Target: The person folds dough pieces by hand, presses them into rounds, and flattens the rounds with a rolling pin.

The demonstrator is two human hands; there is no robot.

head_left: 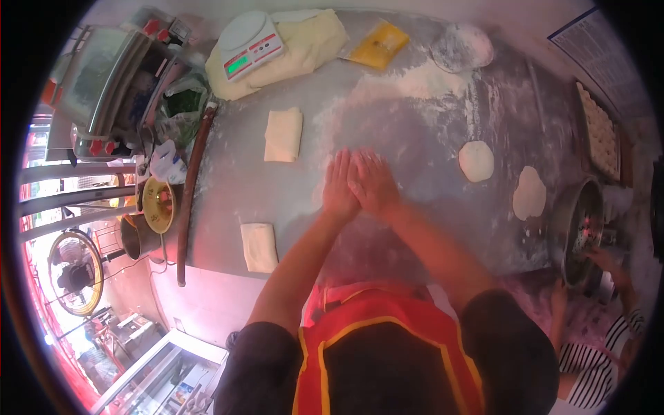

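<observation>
- Whatever lies under the palms is hidden; I cannot tell whether any dough is pressed beneath them.
- The left hand and right hand lie flat side by side, touching along the inner edges. The fingers are straight and point away from the body, so neither grip is closed on anything.
- Both hands rest on the surface, a grey metal top dusted with flour, near its middle and on a paler, floury patch.
- The fisheye edge darkens the corners. A tray of small dough pieces at the far right is partly cut off and blurred.
- A co-worker's hand at a metal pot is hard to make out, and the pot's contents are unclear.
- A folded dough slab, pale yellow and rectangular, lies beyond the left hand and apart from it. A second folded slab lies near the front edge.
- Two flat round dough discs, white and matte, lie to the right, well apart from the hands.
- A long brown rod runs along the left edge.
- At the far side, a white scale rests on a large, soft, creased dough sheet.
</observation>
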